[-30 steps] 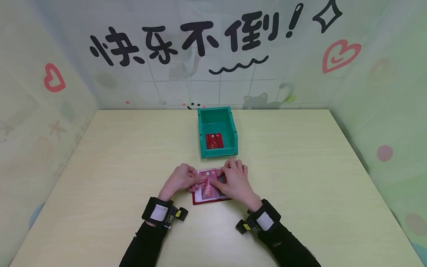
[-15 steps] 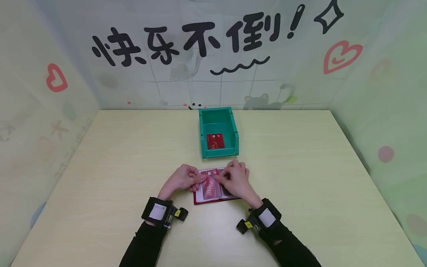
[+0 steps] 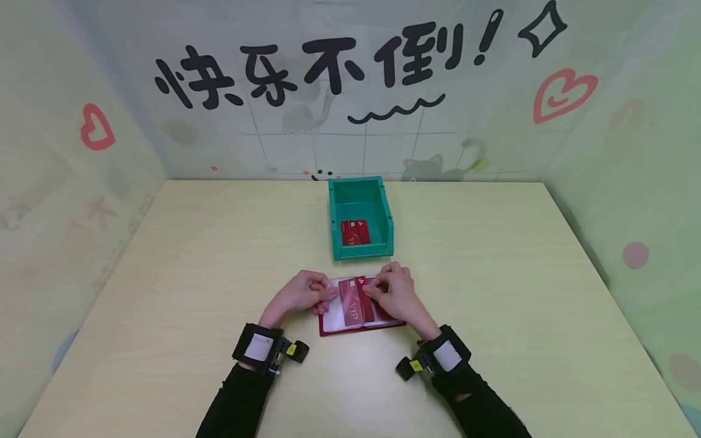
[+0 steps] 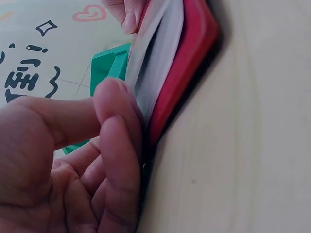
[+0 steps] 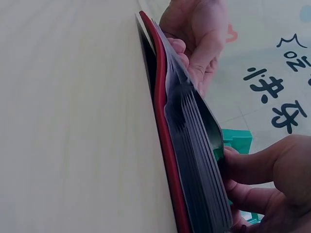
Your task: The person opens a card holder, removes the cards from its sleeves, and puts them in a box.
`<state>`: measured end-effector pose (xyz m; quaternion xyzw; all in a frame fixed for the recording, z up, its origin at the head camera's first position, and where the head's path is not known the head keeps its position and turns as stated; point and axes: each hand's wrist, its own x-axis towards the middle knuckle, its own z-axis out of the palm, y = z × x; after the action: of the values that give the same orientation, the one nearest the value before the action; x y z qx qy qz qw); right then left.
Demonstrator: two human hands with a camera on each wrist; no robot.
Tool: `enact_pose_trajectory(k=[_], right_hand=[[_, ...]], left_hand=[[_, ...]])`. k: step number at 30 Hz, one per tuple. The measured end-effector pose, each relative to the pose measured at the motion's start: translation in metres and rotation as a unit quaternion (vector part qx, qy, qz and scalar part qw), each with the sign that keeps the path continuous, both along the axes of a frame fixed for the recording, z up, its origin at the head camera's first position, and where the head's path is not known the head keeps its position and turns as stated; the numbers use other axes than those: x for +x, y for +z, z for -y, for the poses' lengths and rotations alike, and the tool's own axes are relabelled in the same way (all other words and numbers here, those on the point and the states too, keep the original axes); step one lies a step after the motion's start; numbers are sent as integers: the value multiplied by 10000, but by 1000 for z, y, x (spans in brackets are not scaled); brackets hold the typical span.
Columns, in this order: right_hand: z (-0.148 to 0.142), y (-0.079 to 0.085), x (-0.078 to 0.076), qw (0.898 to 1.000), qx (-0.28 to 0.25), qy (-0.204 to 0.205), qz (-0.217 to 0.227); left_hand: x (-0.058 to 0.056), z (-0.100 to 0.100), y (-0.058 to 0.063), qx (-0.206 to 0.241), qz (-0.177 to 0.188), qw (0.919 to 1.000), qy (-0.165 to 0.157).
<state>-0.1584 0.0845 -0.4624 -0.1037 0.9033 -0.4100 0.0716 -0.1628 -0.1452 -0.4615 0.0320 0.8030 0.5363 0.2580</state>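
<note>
A card holder with a red cover and clear sleeves lies spread on the table. A red VIP card sits partly under a clear sleeve, its right strip brighter red and outside the sleeve. My right hand pinches that card's right edge; in the right wrist view the thumb and fingers grip a thin lifted edge above the stacked sleeves. At the holder's left edge, my left hand pinches the page with thumb and fingertips. The left wrist view has those fingers against the pages.
Behind the card holder stands a teal open-fronted bin with a red card lying inside, near its front. The wooden table meets a printed backdrop at its far edge and both sides.
My right hand has moved a little to the right, and the red VIP card has slid rightward with it, partly out of the clear sleeve. My left hand has stayed at the left edge.
</note>
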Motion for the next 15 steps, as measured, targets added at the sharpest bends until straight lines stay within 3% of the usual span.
enact_pose_trajectory(k=[15], right_hand=[[-7, -2, -4, 9996, 68, 262, 55]], left_hand=[[2, -3, 0, -168, -19, 9998, 104]])
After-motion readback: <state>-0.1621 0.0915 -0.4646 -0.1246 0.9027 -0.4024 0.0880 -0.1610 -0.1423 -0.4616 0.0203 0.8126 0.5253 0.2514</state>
